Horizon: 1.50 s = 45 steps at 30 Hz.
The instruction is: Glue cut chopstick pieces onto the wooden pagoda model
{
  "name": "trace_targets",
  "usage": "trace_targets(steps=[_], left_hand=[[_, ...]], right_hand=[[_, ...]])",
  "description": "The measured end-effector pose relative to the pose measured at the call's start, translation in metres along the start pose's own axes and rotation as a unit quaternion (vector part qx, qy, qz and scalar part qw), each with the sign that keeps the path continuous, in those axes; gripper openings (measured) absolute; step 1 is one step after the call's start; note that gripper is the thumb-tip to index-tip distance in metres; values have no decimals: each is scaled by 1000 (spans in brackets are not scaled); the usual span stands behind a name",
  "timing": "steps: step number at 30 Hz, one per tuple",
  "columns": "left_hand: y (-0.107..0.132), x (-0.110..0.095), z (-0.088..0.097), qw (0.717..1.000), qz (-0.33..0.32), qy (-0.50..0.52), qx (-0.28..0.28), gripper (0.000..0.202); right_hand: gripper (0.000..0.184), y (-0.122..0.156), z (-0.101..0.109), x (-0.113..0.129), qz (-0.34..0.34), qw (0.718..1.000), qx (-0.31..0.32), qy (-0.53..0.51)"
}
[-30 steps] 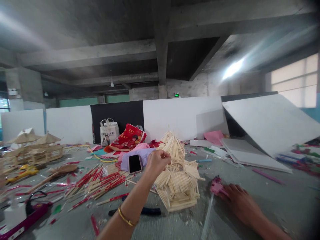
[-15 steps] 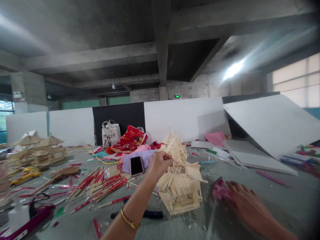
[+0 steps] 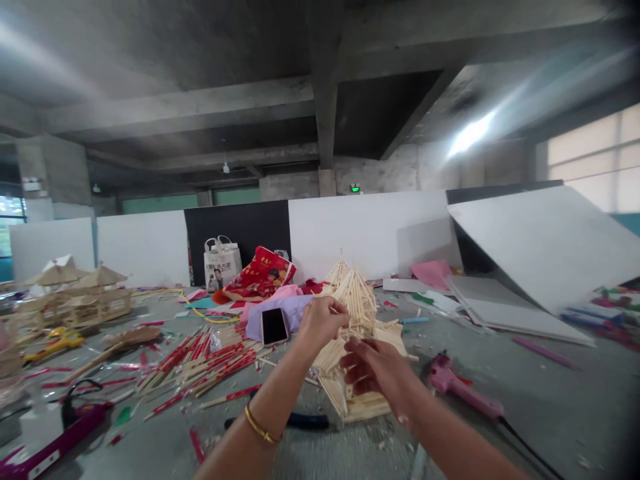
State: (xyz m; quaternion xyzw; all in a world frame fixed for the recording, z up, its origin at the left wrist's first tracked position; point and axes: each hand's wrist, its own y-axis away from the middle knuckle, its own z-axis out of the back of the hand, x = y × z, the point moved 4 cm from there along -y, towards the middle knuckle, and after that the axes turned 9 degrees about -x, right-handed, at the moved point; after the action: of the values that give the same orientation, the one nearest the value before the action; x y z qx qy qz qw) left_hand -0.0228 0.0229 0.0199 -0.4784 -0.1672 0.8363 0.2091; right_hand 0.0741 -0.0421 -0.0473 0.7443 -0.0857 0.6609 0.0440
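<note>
A model pavilion of pale wooden sticks (image 3: 357, 297) stands before me on the table, with pointed, layered roofs. At its upper left side, my left hand (image 3: 323, 323) is closed in a pinch; whatever is between the fingertips is too small to make out. My right hand (image 3: 377, 370) reaches across the front of the model, fingers bent and apart, hiding part of the lower roof. It seems to hold nothing. To the right of that hand, a pink hot glue gun (image 3: 463, 383) lies on the table with its black cord trailing toward me.
Red-wrapped sticks (image 3: 210, 363) lie scattered on the left, near a phone (image 3: 275, 326) on purple cloth. A dark-handled tool (image 3: 305, 421) rests below the model. More stick models (image 3: 85, 293), a yellow tool (image 3: 57, 343) and a purple power strip (image 3: 75, 437) are farther left.
My right hand has left the glue gun on the table and moved left to the front of the pavilion. My left hand remains pinched in about the same place.
</note>
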Motion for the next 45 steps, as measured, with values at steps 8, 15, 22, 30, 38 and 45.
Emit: trace_targets(steps=[8, 15, 22, 30, 38, 45], left_hand=[[-3, 5, -1, 1000, 9, -4, 12, 14], [-6, 2, 0, 1000, 12, 7, 21, 17], [-8, 4, -1, 999, 8, 14, 35, 17], [-9, 5, 0, 999, -2, 13, 30, 17], [-11, 9, -2, 999, -3, 11, 35, 18], [-11, 7, -1, 999, -6, 12, 34, 17]], right_hand=[[18, -9, -11, 3, -37, 993, 12, -113], [17, -16, -12, 4, -26, 991, 26, -126], [17, -16, -13, 6, -31, 991, 26, -131], [19, -14, -12, 7, -46, 988, 23, -144], [16, -15, -7, 13, -45, 984, 12, -173], [13, -20, -11, 13, -36, 980, 7, -196]])
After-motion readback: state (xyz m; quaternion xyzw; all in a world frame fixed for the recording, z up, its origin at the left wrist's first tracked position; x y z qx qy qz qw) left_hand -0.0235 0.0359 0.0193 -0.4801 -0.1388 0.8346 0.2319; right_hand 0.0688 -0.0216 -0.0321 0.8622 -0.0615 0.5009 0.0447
